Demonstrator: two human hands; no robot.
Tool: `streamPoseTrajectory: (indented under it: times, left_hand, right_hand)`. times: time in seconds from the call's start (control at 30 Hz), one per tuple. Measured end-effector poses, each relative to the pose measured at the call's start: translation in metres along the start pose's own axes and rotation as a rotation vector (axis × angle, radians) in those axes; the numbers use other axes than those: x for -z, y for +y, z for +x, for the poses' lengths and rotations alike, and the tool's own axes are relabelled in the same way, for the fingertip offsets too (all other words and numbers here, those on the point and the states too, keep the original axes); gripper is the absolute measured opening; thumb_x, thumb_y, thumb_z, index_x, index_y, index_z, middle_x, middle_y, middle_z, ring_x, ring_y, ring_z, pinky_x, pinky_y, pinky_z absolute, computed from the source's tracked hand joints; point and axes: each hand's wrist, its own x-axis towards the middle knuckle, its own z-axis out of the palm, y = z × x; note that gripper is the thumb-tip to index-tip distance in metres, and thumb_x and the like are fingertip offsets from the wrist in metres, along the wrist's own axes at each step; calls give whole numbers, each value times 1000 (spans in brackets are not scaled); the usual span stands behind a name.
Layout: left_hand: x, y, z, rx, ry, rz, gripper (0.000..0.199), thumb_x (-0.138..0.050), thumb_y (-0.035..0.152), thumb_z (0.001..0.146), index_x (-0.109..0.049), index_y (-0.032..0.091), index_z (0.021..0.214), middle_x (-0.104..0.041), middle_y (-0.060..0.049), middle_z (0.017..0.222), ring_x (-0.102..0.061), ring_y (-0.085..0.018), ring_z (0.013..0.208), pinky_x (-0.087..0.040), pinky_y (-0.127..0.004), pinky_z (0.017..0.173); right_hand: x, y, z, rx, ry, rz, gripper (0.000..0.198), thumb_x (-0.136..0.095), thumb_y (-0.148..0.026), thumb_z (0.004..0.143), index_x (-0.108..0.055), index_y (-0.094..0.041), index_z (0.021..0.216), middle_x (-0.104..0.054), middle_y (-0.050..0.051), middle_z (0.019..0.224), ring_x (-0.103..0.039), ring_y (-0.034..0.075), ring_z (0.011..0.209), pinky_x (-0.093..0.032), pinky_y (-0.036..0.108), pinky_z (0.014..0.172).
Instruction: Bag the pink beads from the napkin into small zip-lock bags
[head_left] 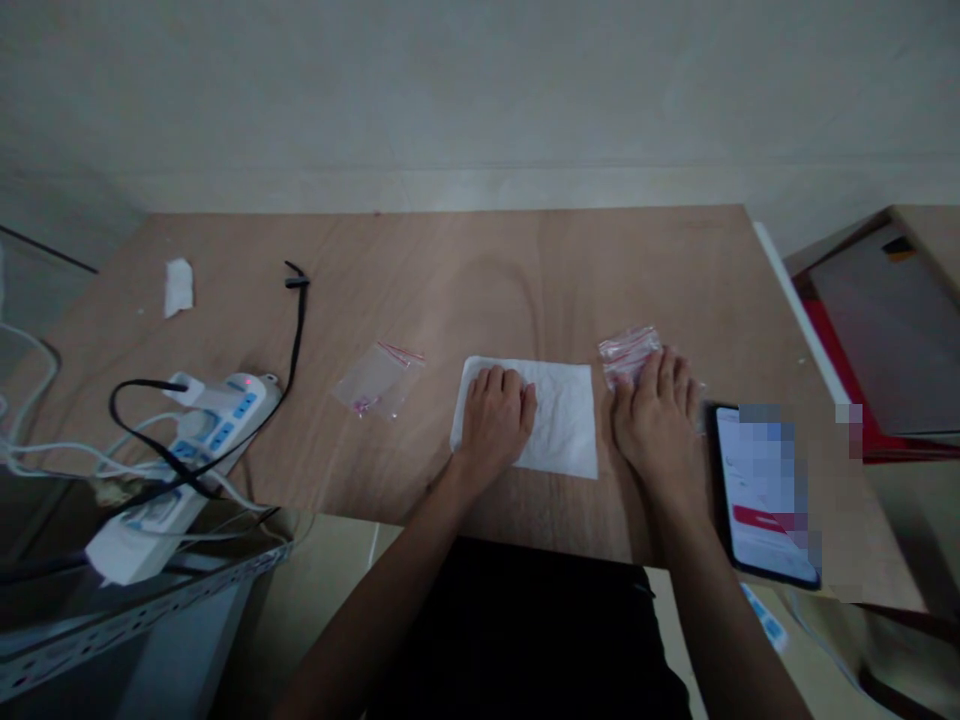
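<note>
A white folded tissue (562, 420) lies on the wooden table in front of me. My left hand (495, 410) rests palm down on its left part, the fingers laid on the sheet and the thumb a little apart. To the right, my right hand (660, 410) is palm down, fingers slightly bent and apart, touching clear zip bags (628, 350) with red seal lines. Its palm and fingertips cover part of these bags. Left of the tissue lies another clear zip bag (381, 380) with a small pink-purple item in its lower corner.
A phone (765, 495) with a lit screen lies right of my right hand. At the left edge, a white power strip (195, 460) carries several plugs and a tangle of cables. A black cable tip (298, 280) and a white paper scrap (178, 287) lie farther back.
</note>
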Motion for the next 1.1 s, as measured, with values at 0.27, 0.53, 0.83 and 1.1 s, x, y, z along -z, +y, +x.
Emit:
streamPoseTrajectory:
  times: [0.27,0.53,0.83,1.1]
  left_hand:
    - [8,-4,-4,4,135,-42,19,-46,28,96,-55,18,81,-65,-8,86,-57,-24,84,-44,-37,76]
    - [58,-89,-7,522,243,17,30,-43,40,93,-57,19,76,-67,-9,79,-63,-24,78,-46,-34,74]
    - [75,-128,21,741,-237,173,53,-41,57,87,-72,13,88,-73,-23,97,-67,-39,99,-48,-43,77]
    - [79,-133,20,706,-239,101,30,-45,36,86,-68,18,82,-74,-16,92,-67,-32,91,-46,-36,72]
  right_hand:
    - [2,4,-1,-38,13,103,72,-26,-39,99,-20,13,148,-22,34,155,-16,41,147,-17,59,117]
    - [3,6,-3,-61,108,225,71,-26,-42,99,-18,6,152,-14,30,159,-4,40,150,-10,64,116]
    - [8,6,-7,-43,162,272,68,-33,-38,99,-20,-1,153,-13,29,160,-4,41,149,-11,67,115]
    - [11,5,-8,-40,201,300,59,-38,-36,98,-35,-4,148,-15,28,160,-6,42,149,-14,69,114]
